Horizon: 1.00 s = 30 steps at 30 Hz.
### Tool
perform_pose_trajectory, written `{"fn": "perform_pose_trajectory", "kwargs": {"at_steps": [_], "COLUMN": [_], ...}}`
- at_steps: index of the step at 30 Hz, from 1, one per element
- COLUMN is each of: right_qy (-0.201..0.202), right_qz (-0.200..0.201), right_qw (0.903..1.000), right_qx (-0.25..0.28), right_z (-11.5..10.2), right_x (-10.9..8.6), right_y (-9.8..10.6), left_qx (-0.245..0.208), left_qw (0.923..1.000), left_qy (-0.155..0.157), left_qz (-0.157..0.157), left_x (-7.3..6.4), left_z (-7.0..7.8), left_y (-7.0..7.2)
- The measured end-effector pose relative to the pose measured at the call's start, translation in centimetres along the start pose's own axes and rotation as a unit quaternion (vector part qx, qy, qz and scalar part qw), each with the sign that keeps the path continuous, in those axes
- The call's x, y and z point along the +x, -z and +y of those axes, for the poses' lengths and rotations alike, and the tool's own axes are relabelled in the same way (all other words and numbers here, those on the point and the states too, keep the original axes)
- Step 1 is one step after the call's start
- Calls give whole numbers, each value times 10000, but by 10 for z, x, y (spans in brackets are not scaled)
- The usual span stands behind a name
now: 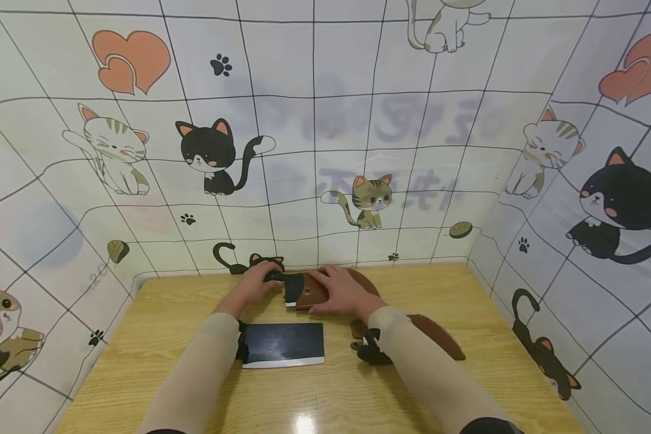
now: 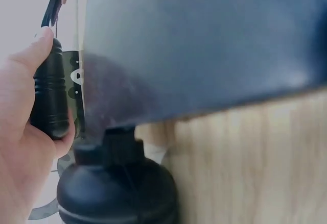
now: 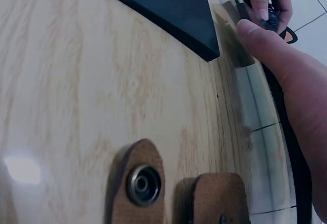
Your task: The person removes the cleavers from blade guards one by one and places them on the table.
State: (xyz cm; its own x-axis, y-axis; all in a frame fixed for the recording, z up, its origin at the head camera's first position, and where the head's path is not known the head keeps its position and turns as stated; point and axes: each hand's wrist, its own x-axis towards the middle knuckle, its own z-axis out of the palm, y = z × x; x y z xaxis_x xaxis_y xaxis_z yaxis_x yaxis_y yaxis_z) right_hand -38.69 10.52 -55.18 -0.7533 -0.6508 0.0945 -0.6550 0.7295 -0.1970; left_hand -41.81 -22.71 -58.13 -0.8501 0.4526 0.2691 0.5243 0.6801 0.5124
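Observation:
In the head view my left hand grips the black handle of a cleaver at the table's back edge. A short stretch of its dark blade shows; the rest lies inside a brown leather sheath. My right hand holds that sheath from above, thumb at the near edge and fingers across it. Closer to me lies a second cleaver, bare, with a black blade and bright edge. Its blade and black handle loom large in the left wrist view.
Beneath my right forearm lies another brown leather sheath, partly hidden, with a black object at its left end. A leather strap with a metal snap shows in the right wrist view. Cat-printed cloth walls surround the wooden table.

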Motion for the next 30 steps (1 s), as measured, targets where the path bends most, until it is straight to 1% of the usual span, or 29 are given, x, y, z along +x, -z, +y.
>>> {"fn": "perform_pose_trajectory", "kwargs": {"at_steps": [2, 4, 7, 9, 14, 18, 25, 30], "right_qy": [48, 98, 149, 170, 238, 314, 353, 285], "right_qz": [47, 100, 171, 215, 276, 281, 359, 384], "right_qw": [10000, 9998, 9995, 9989, 9974, 9967, 9958, 9953], "right_qx": [-60, -119, -233, -373, -616, -697, -760, -838], "right_z": [-2, -4, -6, -7, -9, -9, -10, -10], "right_x": [-1, -2, -4, -4, -6, -8, -12, -15], "right_y": [2, 3, 5, 5, 8, 12, 16, 17], "left_qx": [-29, 19, 18, 101, 335, 342, 413, 459], "left_qw": [10000, 9998, 9996, 9994, 9989, 9988, 9983, 9978], "left_qy": [-49, 196, 259, 294, 263, 265, 141, 20], "left_qz": [57, 75, 118, 148, 205, 229, 391, 471], "left_x": [-2, -5, -7, -8, -11, -14, -16, -16], "left_z": [1, 26, 33, 37, 45, 50, 52, 54], "left_y": [1, 9, 12, 13, 16, 19, 20, 20]}}
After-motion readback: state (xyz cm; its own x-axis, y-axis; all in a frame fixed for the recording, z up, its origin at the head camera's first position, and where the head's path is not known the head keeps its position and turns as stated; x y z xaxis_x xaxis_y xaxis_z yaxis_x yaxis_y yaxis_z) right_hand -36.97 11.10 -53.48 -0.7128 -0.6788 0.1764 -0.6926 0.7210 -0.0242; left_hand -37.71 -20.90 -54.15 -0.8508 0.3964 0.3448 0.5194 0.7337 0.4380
